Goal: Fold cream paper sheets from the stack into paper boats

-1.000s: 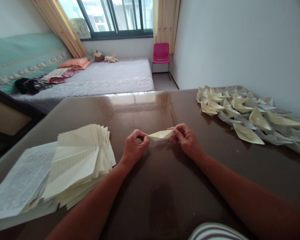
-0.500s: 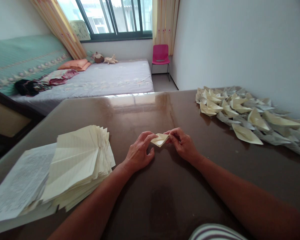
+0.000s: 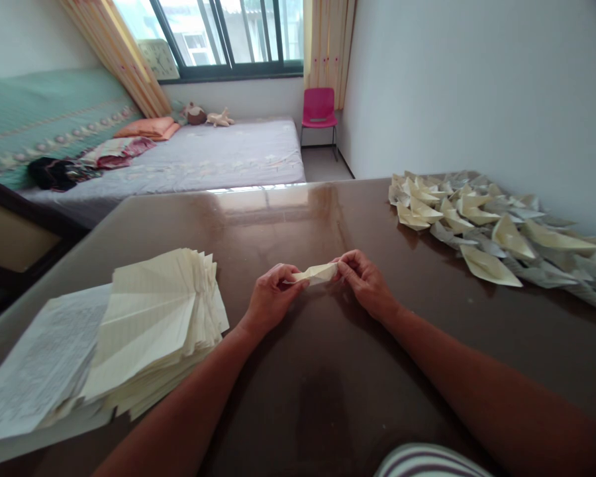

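A small cream paper boat (image 3: 316, 273) is stretched between my two hands, just above the brown table (image 3: 322, 371). My left hand (image 3: 273, 295) pinches its left end between thumb and fingers. Its right end is gripped by the thumb and fingertips of my right hand (image 3: 363, 281). The paper looks long and narrow, with a raised fold in the middle. Fingers hide both of its tips.
On the left lies a stack of lined cream sheets (image 3: 144, 318), partly over printed white sheets (image 3: 40, 358). Many folded paper boats (image 3: 491, 265) are heaped at the right by the wall. Beyond the table are a bed (image 3: 238, 152) and a pink chair (image 3: 319, 109).
My left thumb has closed against the fingers on the paper's left end. The paper has gone from a wide diamond to a longer, narrower boat shape. My right hand keeps its grip.
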Motion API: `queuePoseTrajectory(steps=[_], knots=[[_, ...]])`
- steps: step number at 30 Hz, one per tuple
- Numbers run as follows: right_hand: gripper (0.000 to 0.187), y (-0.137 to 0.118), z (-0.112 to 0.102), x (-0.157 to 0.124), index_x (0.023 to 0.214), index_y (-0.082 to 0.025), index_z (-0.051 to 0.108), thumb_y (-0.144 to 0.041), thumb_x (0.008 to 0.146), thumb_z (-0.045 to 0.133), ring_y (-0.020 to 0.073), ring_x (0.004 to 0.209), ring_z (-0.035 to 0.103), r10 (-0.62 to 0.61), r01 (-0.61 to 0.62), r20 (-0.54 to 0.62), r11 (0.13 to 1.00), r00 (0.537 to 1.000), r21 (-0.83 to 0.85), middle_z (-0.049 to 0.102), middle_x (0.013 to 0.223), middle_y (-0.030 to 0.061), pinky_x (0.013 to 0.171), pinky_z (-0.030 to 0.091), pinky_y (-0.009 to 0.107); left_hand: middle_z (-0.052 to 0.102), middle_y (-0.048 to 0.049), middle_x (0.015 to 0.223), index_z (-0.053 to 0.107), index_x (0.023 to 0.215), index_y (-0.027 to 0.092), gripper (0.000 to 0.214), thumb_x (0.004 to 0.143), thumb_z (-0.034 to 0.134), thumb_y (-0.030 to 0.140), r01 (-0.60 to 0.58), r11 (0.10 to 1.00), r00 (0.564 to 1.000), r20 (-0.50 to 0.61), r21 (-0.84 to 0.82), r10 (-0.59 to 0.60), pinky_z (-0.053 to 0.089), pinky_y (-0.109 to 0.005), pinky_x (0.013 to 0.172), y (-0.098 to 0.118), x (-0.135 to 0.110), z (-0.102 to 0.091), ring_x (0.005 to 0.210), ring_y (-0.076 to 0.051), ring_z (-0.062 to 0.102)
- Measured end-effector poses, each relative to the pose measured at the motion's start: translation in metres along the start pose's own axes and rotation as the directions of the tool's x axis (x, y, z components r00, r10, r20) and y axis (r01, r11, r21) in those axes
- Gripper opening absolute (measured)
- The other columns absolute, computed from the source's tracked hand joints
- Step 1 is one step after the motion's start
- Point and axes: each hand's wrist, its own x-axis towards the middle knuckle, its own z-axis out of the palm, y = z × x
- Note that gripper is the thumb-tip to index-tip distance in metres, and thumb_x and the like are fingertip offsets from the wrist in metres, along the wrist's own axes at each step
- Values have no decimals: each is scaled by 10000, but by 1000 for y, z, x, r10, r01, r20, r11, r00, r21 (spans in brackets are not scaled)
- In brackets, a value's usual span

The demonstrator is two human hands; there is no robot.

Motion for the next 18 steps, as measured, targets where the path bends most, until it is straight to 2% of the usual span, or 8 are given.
queuePoseTrajectory(steps=[7, 10, 11, 13, 14, 15, 16, 18], knots=[[203, -6, -2, -2, 871, -208, 511, -407, 909, 525, 142, 752, 611, -58, 58, -1, 997, 998, -58, 656, 885, 33, 713, 499, 290, 570, -16, 853, 463, 623, 173, 286, 819, 646, 273, -172, 984, 983, -59, 51, 175, 493, -199, 632, 4, -3, 1, 748, -104, 590], [195, -6, -5, -1, 940, -216, 501, -394, 887, 561, 157, 859, 620, -49, 53, 81, 997, 996, -58, 651, 1045, 60, 722, 505, 293, 573, -21, 886, 498, 658, 180, 232, 838, 629, 240, -265, 954, 959, -67, 140, 276, 516, -228, 724, 2, -6, -3, 825, -121, 614], [261, -6, -6, -1, 1021, -227, 491, -386, 853, 611, 169, 927, 617, -48, 54, 122, 998, 991, -43, 629, 1134, 72, 731, 510, 295, 578, -23, 908, 514, 678, 183, 202, 841, 627, 223, -300, 938, 948, -57, 176, 314, 515, -237, 756, 2, -7, -4, 853, -125, 616], [579, -5, -7, -1, 1227, -261, 414, -348, 750, 730, 194, 1053, 590, -51, 54, 208, 999, 977, -10, 563, 1273, 89, 770, 519, 305, 586, -27, 963, 537, 721, 189, 148, 843, 620, 186, -372, 901, 923, -18, 224, 385, 510, -247, 797, 3, -10, -5, 893, -128, 614], [721, -5, -7, -1, 1297, -272, 374, -323, 700, 774, 201, 1076, 584, -47, 50, 243, 999, 969, -5, 549, 1295, 90, 796, 519, 311, 588, -30, 987, 542, 738, 190, 131, 844, 615, 169, -406, 882, 909, 9, 238, 416, 509, -248, 806, 3, -11, -5, 902, -129, 613], [784, -4, -7, -2, 1327, -273, 374, -303, 667, 797, 204, 1070, 591, -39, 44, 267, 999, 963, -9, 560, 1281, 83, 818, 516, 314, 588, -34, 1007, 543, 750, 190, 121, 846, 608, 156, -436, 864, 896, 39, 249, 441, 508, -247, 808, 3, -13, -4, 906, -129, 612], [759, -4, -6, -2, 1316, -265, 420, -291, 660, 800, 202, 1045, 604, -30, 37, 281, 999, 959, -18, 589, 1239, 69, 836, 511, 313, 589, -38, 1022, 541, 756, 189, 118, 848, 602, 149, -462, 848, 885, 69, 260, 461, 508, -246, 807, 4, -15, -3, 903, -129, 611], [531, -4, -6, -4, 1191, -233, 568, -291, 701, 764, 193, 959, 633, -16, 29, 277, 999, 961, -43, 655, 1102, 39, 834, 505, 303, 587, -45, 1036, 530, 755, 187, 122, 847, 597, 144, -494, 826, 869, 113, 271, 482, 508, -239, 794, 5, -17, 0, 889, -127, 610]])
